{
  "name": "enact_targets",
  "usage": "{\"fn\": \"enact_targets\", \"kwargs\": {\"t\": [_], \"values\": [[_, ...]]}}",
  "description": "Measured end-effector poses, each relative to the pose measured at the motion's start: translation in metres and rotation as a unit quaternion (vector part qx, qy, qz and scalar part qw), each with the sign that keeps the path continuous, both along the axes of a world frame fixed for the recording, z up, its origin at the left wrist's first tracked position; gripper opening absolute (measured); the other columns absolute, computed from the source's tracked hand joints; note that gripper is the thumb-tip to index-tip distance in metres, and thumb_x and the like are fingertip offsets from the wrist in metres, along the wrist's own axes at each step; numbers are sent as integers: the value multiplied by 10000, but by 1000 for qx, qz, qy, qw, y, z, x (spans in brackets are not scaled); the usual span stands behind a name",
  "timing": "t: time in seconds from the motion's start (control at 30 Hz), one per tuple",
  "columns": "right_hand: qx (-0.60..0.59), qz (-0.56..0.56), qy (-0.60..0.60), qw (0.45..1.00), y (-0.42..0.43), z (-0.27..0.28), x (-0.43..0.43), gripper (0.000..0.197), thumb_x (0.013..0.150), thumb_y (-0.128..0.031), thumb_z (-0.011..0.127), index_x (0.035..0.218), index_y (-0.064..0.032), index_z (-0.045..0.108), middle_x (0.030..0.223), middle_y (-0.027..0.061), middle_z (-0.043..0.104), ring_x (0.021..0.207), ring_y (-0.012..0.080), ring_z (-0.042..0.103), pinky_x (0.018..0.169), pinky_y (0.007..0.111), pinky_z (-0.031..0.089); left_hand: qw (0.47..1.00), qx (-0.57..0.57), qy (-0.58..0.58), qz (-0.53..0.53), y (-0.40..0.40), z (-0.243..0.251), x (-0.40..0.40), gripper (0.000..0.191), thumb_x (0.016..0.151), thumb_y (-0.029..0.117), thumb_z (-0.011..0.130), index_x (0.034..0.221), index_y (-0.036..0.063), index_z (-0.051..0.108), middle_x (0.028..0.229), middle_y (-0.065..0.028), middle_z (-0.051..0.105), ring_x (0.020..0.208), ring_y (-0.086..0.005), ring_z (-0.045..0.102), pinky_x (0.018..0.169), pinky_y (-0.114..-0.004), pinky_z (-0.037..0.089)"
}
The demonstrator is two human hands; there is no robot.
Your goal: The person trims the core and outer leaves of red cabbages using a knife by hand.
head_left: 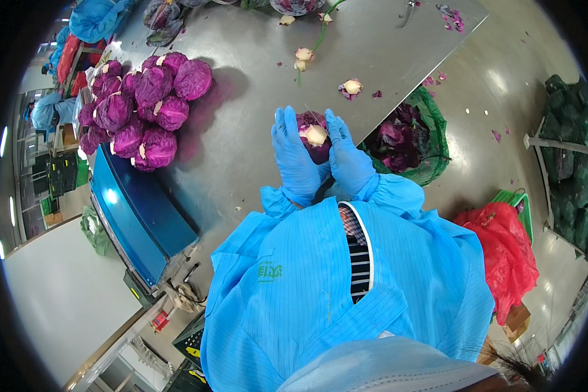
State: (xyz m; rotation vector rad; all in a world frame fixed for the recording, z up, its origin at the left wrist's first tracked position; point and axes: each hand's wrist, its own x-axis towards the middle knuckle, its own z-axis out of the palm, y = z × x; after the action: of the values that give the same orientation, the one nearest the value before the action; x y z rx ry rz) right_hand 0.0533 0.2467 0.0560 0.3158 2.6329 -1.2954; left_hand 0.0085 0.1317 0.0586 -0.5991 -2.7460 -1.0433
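Just in front of my chest, a red cabbage head sits between my two blue-gloved hands, its pale cut stem facing up. Against its left side lies my left hand, fingers pointing away from me. My right hand is at the cabbage's right side. A thin knife blade, seen nearly edge-on, slants across the top of the cabbage towards my right fingers; its handle is hidden. Beyond my hands, a cut stem piece with purple leaf bits rests on the steel table.
Trimmed red cabbages are heaped at the left, by a blue conveyor or chute. A green mesh bag of purple leaves stands below the table's right edge. Another knife lies at the far side. Red netting covers a crate at right.
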Motion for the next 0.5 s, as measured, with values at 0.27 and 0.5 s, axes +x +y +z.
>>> {"fn": "enact_targets", "kwargs": {"t": [0.27, 0.5], "values": [[36, 67, 58, 995, 19, -21, -11, 681, 816, -96, 438, 1424, -165, 140, 1258, 237, 431, 755, 397, 611, 659, 468, 500, 1000, -5, 1, -20, 1, 7, 3, 1064, 561, 260, 809, 1392, 19, 190, 1390, -258, 252, 1278, -404, 273, 1055, -454, 232], [-14, -45, 92, 995, 42, -24, -21, 408, 879, -171, 431, 1283, -119, 423, 790, 211, 613, 743, 363, 615, 629, 446, 486, 998, 33, -9, -52, -10, 0, 5, 1143, 512, 335, 844, 1388, 10, 186, 1415, -239, 214, 1300, -391, 241, 1072, -441, 207]]}}
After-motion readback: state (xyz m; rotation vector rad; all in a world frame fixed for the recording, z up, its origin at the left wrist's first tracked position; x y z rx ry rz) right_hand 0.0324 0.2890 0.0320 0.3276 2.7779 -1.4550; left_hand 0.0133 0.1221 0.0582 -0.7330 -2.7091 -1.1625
